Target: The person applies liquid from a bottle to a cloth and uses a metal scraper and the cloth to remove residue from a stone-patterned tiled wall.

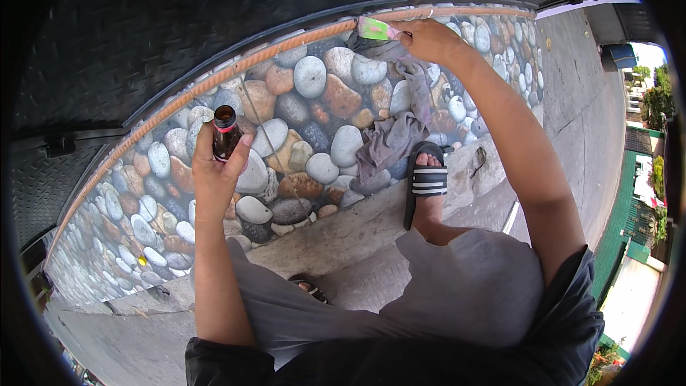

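My left hand (218, 161) is wrapped round a small dark brown glass bottle (226, 137), held upright with its uncapped mouth showing. My right hand (430, 39) reaches far forward, fingers closed on a flat paintbrush-like tool (374, 28), bright green with pinkish smears. The tool's far end is at a reddish-brown ribbed bar (286, 43) that runs along the foot of a black metal panel; whether they touch I cannot tell. Below that hand, a crumpled grey-purple cloth (391, 144) lies on a pebble-patterned sheet (343, 96).
The black textured metal panel (214, 14) rises along the far side. My sandalled foot (429, 179) stands beside the cloth, at the concrete ledge (343, 232). Concrete pavement (582, 93) stretches to the right, with a blue container (618, 56) farther off.
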Available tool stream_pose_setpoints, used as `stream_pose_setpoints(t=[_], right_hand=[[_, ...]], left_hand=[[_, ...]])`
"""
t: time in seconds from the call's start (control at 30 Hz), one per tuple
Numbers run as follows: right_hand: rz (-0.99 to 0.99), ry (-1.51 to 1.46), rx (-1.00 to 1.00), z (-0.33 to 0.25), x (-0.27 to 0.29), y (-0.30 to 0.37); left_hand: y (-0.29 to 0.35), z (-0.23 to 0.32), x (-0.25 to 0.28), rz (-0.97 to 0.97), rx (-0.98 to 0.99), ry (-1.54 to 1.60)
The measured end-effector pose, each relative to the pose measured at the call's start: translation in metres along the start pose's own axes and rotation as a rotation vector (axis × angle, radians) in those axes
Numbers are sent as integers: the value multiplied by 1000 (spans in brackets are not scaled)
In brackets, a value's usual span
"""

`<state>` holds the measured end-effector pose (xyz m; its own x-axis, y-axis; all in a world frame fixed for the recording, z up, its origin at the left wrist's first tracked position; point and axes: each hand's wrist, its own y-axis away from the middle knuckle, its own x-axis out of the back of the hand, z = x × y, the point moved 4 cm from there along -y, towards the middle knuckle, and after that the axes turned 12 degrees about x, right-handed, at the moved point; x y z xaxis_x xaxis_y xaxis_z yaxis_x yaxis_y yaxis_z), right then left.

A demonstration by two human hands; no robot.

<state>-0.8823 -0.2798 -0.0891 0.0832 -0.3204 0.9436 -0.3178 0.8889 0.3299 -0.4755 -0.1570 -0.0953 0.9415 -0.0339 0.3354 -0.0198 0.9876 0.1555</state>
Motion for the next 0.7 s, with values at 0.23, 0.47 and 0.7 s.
stream_pose_setpoints(t=[0.23, 0.47, 0.7], right_hand=[[-201, 131, 26, -12, 54, -28], [-405, -380, -115, 14, 44, -35], [-273, -451, -76, 15, 30, -17]], left_hand=[[2, -1, 0, -31, 63, 56], [3, 6, 1, -7, 2, 30], [0, 10, 3, 18, -4, -32]])
